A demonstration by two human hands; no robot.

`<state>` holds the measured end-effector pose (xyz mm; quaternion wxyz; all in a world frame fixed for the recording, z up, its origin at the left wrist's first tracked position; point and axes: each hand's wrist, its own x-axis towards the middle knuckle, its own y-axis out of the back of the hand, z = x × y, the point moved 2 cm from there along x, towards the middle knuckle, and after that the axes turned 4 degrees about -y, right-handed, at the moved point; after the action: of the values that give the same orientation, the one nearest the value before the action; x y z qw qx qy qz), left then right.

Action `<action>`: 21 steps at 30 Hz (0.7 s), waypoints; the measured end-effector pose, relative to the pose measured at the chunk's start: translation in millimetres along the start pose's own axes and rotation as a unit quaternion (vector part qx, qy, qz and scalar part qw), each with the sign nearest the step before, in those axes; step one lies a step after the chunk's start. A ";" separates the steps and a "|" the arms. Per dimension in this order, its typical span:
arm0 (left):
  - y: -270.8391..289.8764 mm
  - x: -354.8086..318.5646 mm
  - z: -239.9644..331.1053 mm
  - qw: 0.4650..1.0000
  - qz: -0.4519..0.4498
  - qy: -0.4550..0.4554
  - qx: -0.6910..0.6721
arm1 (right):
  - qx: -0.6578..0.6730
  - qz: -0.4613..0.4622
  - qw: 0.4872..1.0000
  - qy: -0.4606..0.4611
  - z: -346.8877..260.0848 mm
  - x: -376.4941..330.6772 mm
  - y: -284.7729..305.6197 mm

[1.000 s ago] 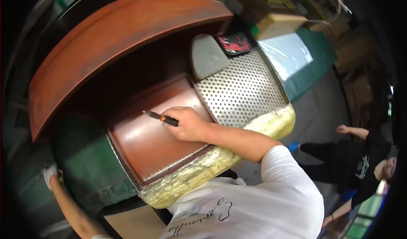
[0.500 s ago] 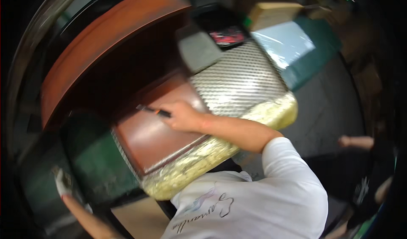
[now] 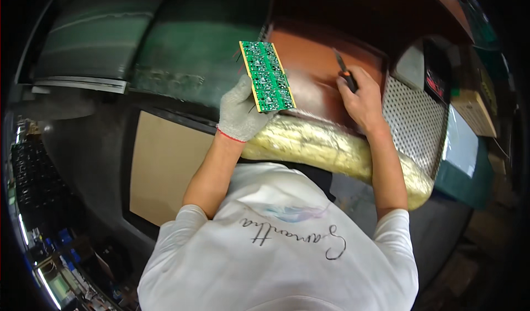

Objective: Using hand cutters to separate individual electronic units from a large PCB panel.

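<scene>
My left hand [image 3: 238,115], in a pale knit glove with a red cuff edge, grips a green circuit board panel [image 3: 267,76] from below. The panel is tilted up, its face covered with small parts; yellow strips line its long edges, and thin red and black wires stick out at the left. To the right, my bare right hand [image 3: 364,102] is closed round a slim hand tool [image 3: 346,75] with a black and orange handle and a narrow grey tip pointing away. Both hands are over or beside a reddish-brown tray-like surface [image 3: 309,49]; the tool's exact kind is unclear.
A yellow film-wrapped padded edge [image 3: 320,140] runs in front of me. Green belt-like surface [image 3: 193,51] lies left, a cardboard sheet [image 3: 165,167] nearer. Right are a perforated metal plate [image 3: 414,112], a grey block [image 3: 409,67], a black bin [image 3: 436,76] and a carton [image 3: 473,112].
My left hand has come from the far left to the middle, now with the circuit board panel plainly in it. The view has turned; my right hand still holds the tool.
</scene>
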<state>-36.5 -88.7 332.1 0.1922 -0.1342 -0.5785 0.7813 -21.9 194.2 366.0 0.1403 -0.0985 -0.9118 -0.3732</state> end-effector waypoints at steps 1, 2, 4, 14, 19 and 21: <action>0.5 -4.1 -7.6 1.000 0.004 0.008 -0.013 | -0.011 -0.005 1.000 -0.010 -7.2 -5.7 3.5; 0.4 -8.3 -14.1 1.000 0.008 0.019 -0.011 | -0.034 -0.038 0.998 -0.028 -13.2 -11.6 6.1; 1.4 -17.0 -19.2 0.999 0.013 0.039 0.000 | -0.072 -0.101 0.990 -0.062 -21.8 -25.3 6.3; 12.9 -16.9 -31.1 0.999 -0.004 0.023 0.042 | -0.101 -0.165 0.981 0.002 -34.3 -76.1 13.3; 7.7 -16.7 -29.8 0.999 0.008 0.030 -0.021 | -0.144 -0.209 0.967 0.018 -37.4 -78.3 13.0; 8.0 -16.8 -29.6 0.999 0.007 0.028 -0.020 | -0.157 -0.213 0.964 0.022 -37.1 -76.6 12.2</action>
<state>-9.9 -73.2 315.5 0.2002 -0.1641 -0.5877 0.7666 60.5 170.7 374.0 0.0605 0.0857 -0.8384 -0.5348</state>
